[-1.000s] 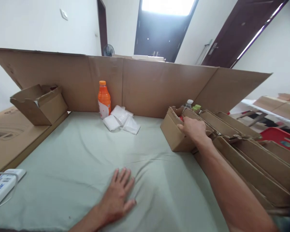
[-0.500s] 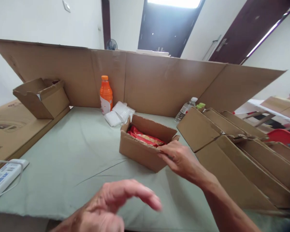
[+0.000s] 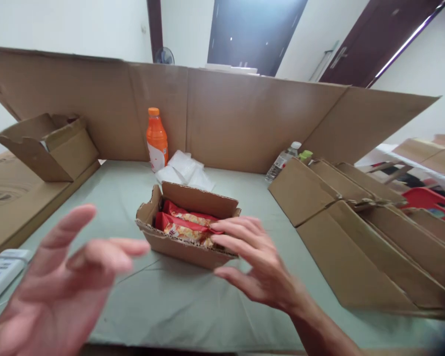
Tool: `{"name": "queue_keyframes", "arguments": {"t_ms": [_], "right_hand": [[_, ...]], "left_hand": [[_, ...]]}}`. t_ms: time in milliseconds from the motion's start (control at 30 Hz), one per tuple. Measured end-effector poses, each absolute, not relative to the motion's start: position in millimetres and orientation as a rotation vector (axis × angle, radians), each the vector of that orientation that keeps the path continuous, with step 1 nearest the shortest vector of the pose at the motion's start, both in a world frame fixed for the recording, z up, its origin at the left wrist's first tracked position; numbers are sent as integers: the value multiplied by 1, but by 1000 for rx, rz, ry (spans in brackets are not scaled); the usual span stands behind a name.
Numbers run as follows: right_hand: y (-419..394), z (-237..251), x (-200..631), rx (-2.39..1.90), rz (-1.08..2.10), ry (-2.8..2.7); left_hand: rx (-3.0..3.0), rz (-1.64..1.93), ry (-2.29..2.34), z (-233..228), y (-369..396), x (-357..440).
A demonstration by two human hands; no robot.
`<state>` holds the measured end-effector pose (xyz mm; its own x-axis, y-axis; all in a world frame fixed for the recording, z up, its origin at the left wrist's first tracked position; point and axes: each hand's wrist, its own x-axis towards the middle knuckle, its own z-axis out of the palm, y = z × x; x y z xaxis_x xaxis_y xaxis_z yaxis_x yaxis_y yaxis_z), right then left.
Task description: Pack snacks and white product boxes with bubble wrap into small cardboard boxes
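Note:
A small cardboard box (image 3: 185, 253) without a lid stands on the green cloth in front of me. Red snack packets (image 3: 183, 227) lie inside it, printed with pale food pictures. My right hand (image 3: 250, 252) is at the box's right end, fingers spread over the rim and partly covering the packets; whether the fingertips touch is unclear. To the left of the box, my left hand (image 3: 70, 272) hangs in the air, somewhat blurred, with thumb and fingers apart and nothing in it.
Behind the box are white folded packets (image 3: 185, 170) and an orange bottle (image 3: 157, 141). Several tilted cardboard boxes (image 3: 356, 242) line the right side, near a clear bottle (image 3: 283, 162). At left are another box (image 3: 65, 153) and a power strip (image 3: 3, 272). A cardboard wall (image 3: 244, 121) closes the back.
The box has moved left and turned a little, showing more of its packets. My right hand has loosened its grip on the rim. My left hand has risen and moved left, its fingers opening.

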<state>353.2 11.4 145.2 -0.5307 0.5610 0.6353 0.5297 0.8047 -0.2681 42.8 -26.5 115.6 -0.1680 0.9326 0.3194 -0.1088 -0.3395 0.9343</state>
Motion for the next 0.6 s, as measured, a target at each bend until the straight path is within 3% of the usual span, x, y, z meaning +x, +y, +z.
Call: {"name": "queue_keyframes", "arguments": {"t_ms": [100, 300, 433, 600], "right_hand": [[-3, 113, 385, -965, 51, -1830], [-18, 31, 397, -1428, 555, -1769], [4, 13, 370, -1415, 780, -1782], [77, 9, 333, -1387, 813, -1758]], "left_hand": [[1197, 1735, 1180, 91, 12, 33], [1205, 1207, 1319, 7, 35, 58], [1206, 1171, 1302, -4, 42, 70], [1166, 1370, 1433, -6, 78, 54]]}}
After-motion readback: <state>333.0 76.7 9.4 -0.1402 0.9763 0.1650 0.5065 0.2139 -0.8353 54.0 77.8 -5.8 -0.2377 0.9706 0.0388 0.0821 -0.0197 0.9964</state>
